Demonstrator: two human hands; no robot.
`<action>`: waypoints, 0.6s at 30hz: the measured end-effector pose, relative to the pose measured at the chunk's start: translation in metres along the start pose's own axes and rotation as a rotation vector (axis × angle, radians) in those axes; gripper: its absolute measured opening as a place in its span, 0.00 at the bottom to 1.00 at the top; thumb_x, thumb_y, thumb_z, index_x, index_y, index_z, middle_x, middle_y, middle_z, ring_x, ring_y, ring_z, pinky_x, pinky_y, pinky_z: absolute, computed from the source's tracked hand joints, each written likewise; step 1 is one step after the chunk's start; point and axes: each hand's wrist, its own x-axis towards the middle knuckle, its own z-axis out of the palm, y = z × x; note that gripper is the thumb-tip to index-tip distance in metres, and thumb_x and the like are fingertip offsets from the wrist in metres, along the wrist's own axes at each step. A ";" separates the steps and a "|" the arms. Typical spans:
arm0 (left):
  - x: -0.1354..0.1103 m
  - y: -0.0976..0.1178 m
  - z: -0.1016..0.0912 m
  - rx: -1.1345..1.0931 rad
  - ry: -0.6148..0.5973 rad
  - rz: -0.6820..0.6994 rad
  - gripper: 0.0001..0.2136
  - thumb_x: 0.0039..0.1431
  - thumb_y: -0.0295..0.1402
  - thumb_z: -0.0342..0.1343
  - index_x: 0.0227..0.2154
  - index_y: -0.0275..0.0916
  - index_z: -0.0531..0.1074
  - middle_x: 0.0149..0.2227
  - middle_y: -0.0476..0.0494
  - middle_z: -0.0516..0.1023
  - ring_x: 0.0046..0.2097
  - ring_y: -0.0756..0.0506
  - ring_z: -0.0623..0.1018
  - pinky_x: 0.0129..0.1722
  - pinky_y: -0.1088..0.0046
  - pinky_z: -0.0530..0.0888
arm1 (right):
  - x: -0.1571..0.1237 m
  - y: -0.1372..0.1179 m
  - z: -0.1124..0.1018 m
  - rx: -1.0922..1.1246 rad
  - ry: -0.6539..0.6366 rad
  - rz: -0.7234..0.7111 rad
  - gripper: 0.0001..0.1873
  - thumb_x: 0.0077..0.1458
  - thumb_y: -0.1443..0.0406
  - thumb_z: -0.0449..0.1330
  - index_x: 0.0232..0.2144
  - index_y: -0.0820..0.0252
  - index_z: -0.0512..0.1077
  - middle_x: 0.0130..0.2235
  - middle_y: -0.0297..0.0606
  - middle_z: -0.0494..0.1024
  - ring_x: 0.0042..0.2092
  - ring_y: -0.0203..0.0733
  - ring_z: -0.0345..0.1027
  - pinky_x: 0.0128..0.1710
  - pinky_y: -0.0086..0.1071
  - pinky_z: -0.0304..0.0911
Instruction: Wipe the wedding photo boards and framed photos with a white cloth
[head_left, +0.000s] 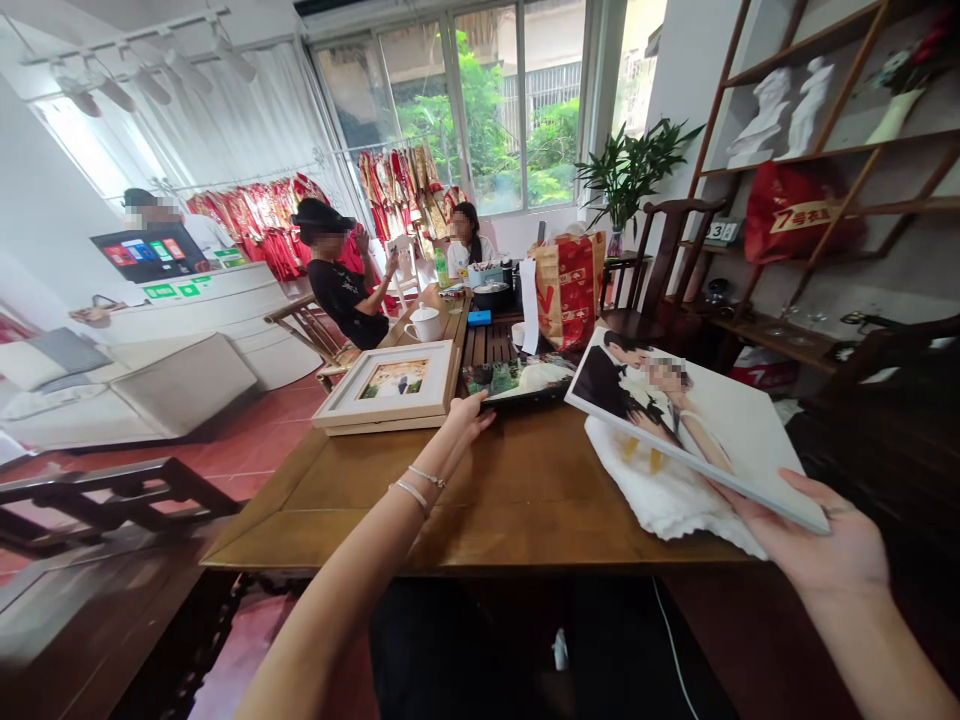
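Observation:
My right hand (829, 545) grips the near right corner of a thick white photo panel (739, 410) printed with a couple in a dark suit and a white dress. The panel is tilted and raised over a white cloth (667, 500) on the table's right part. Reaching forward, my left hand (472, 415) has its fingers closed at the left corner of a dark-edged photo panel (525, 378) with a white dress and greenery on it. Just left of that hand lie stacked light-wood picture frames (390, 385), the top one holding a small photo.
The brown wooden table (315, 510) also bears a white lidded mug (424, 323), a slatted tea tray (486, 345) and a red-and-tan paper bag (566, 290). A person in black (337, 275) sits at the left side, another person (469, 245) at the far end. Dark chairs flank the table.

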 end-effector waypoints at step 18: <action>-0.024 0.013 0.029 -0.110 -0.075 0.025 0.11 0.57 0.11 0.49 0.35 0.32 0.64 0.41 0.38 0.74 0.50 0.39 0.76 0.37 0.57 0.83 | -0.007 0.002 0.000 0.079 0.025 -0.009 0.23 0.47 0.67 0.56 0.48 0.63 0.75 0.60 0.46 0.69 0.63 0.55 0.56 0.63 0.44 0.49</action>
